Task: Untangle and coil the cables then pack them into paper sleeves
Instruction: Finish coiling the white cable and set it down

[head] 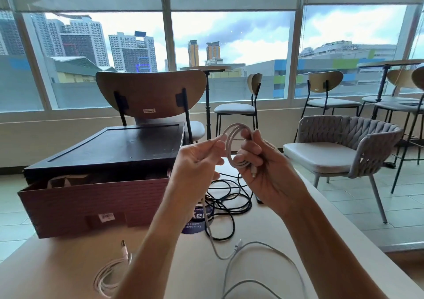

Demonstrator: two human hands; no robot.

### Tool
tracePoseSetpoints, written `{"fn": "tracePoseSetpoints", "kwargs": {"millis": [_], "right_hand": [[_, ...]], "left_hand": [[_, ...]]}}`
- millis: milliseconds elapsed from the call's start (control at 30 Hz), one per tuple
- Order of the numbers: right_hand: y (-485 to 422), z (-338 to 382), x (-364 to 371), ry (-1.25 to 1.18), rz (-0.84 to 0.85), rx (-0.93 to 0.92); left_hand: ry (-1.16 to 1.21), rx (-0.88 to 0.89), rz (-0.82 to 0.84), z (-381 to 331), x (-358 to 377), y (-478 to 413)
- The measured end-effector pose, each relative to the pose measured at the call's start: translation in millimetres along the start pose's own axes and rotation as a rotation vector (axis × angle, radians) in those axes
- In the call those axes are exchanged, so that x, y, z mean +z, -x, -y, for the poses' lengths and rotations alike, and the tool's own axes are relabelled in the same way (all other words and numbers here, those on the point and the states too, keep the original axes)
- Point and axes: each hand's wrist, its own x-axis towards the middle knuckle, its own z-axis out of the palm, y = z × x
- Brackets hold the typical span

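My right hand [263, 165] grips a small coil of white cable [231, 142] held up above the table, its plug end poking out below the fingers. My left hand [197, 161] pinches the same cable just left of the coil; the loose tail hangs down from it to the table [213, 241]. A tangle of black cable [229, 197] lies on the table under my hands. A pinkish-white coiled cable [110, 273] rests at the near left, a grey cable [270, 266] loops at the near right. Brown paper sleeves [68, 180] stick up inside the red box.
A red cardboard box [91, 207] stands at the table's left with a dark lid [119, 147] lying across its back. A blue round sticker [195, 225] is on the beige tabletop [68, 257]. Chairs and a grey woven armchair [339, 149] stand beyond, to the right.
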Motion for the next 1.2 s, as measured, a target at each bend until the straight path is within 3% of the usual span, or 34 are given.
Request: {"fn": "tracePoseSetpoints", "kwargs": {"millis": [133, 333, 533, 700, 900, 1200], "right_hand": [[1, -4, 2, 0.122, -0.076, -0.02], [2, -7, 10, 0.185, -0.1, -0.003], [2, -13, 15, 0.229, -0.113, 0.017], [3, -15, 20, 0.217, -0.114, 0.029], [5, -16, 26, 0.462, -0.21, 0.005], [0, -21, 27, 0.85, -0.285, -0.056]], "left_hand": [[0.093, -0.087, 0.027, 0, -3, 0], [0.061, 0.024, -0.075, 7, 2, -1], [0.119, 0.029, -0.108, 9, -2, -4], [-0.023, 0.162, -0.095, 12, -5, -4], [-0.23, 0.217, -0.12, 19, -12, -8], [-0.201, 0.162, -0.174, 23, -8, -9]]}}
